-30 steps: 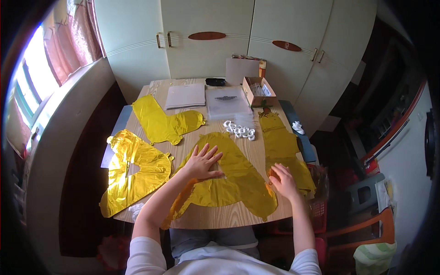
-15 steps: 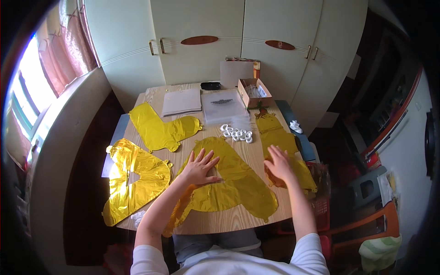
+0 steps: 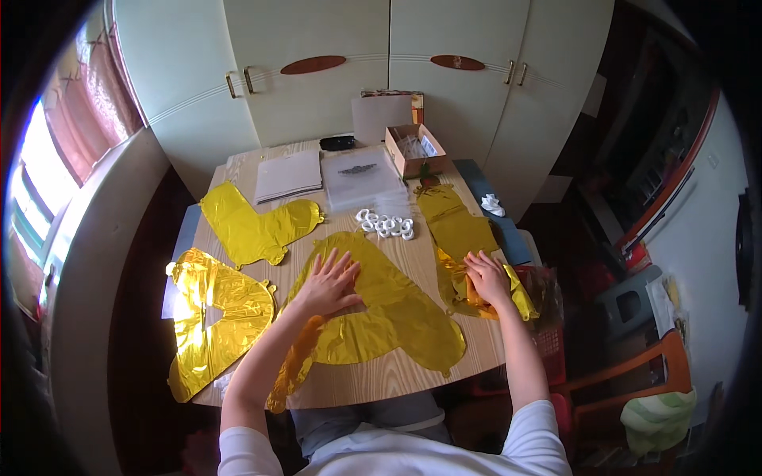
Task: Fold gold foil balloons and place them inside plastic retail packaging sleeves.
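A large flat gold foil balloon (image 3: 397,313) lies in front of me on the wooden table (image 3: 373,381). My left hand (image 3: 327,283) rests flat on its left part, fingers spread. My right hand (image 3: 487,278) lies on a pile of folded gold foil balloons (image 3: 460,238) at the table's right edge, fingers curled on the foil. Whether it grips the foil I cannot tell for sure. Two more gold foil balloons lie to the left: one (image 3: 254,226) further back, one (image 3: 210,317) at the left edge.
A heap of small white rings (image 3: 386,224) sits mid-table. Behind it lie a clear plastic sheet pack (image 3: 361,178), a stack of white paper (image 3: 288,174), an open cardboard box (image 3: 414,151) and a small black object (image 3: 337,143). White cupboards (image 3: 357,55) stand behind; an orange chair (image 3: 635,373) at right.
My right hand has moved right, from the large balloon's right side onto the foil pile at the table's right edge. My left hand has stayed flat on the large balloon.
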Motion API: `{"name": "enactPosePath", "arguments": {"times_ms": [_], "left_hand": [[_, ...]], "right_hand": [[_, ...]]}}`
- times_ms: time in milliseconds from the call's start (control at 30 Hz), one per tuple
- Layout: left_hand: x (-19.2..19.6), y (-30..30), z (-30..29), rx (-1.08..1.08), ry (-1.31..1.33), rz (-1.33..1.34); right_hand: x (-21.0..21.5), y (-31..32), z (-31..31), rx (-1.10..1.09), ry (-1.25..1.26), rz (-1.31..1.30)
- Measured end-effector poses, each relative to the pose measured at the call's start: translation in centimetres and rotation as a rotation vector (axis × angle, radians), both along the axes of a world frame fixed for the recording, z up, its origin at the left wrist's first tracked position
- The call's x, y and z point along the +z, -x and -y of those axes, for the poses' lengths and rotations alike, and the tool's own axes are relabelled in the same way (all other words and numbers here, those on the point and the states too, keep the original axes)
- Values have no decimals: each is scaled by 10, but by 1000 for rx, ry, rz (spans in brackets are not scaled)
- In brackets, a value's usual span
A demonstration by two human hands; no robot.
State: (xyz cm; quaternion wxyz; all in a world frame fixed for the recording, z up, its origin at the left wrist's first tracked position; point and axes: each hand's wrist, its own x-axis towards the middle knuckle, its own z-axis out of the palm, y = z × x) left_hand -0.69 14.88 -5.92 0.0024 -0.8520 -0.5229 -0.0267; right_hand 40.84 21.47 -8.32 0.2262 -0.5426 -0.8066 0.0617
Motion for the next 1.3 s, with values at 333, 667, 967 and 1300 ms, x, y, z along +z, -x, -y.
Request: {"name": "enactPosePath", "arguments": {"times_ms": [333,667,967,1300], "left_hand": [[7,-158,-13,-339,47,241],[-4,-185,-5,-377,13,257],[40,-137,2,112,694,1423],[41,-37,49,361,345,1154]], "right_hand": [[5,1,-7,-47,-225,-111],[118,-52,-56,-216,-329,-810],[200,64,48,295,-664,-47],[96,177,188,816,-622,142]]}}
